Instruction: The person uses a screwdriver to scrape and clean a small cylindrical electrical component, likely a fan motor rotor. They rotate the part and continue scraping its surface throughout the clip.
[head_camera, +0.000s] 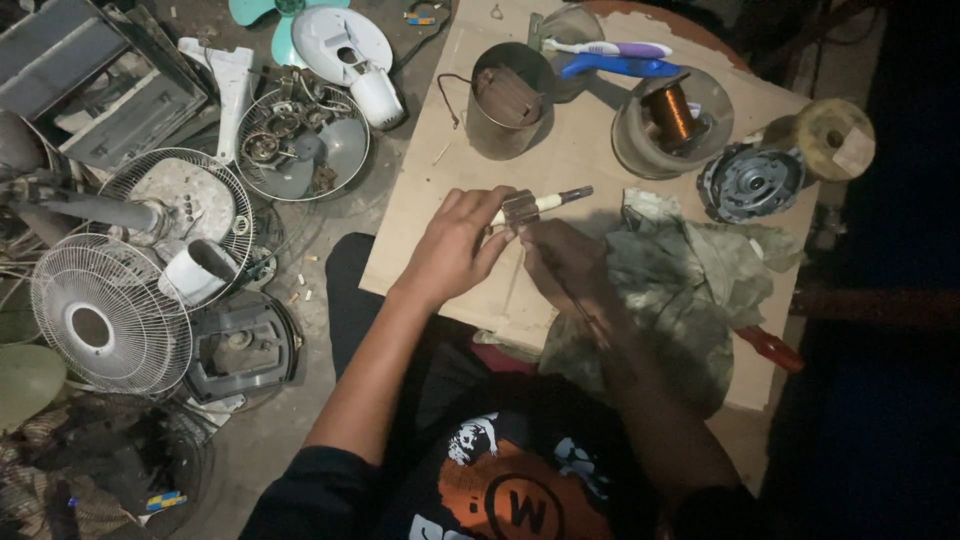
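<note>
Both forearms reached forward from the dark shirt over the cardboard-covered surface (560, 150). Across it lay a crumpled camouflage cloth (690, 290) just right of the hands. Left hand (455, 245) curled, its grip pinching a small motor rotor (528, 206) on its shaft. Right hand (562, 260) bent beneath, fingers touching the rotor; its grip stayed unclear.

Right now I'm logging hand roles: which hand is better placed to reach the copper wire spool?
Probably the right hand: it lies nearer the copper wire spool, while the left hand grips the small motor rotor.
</note>
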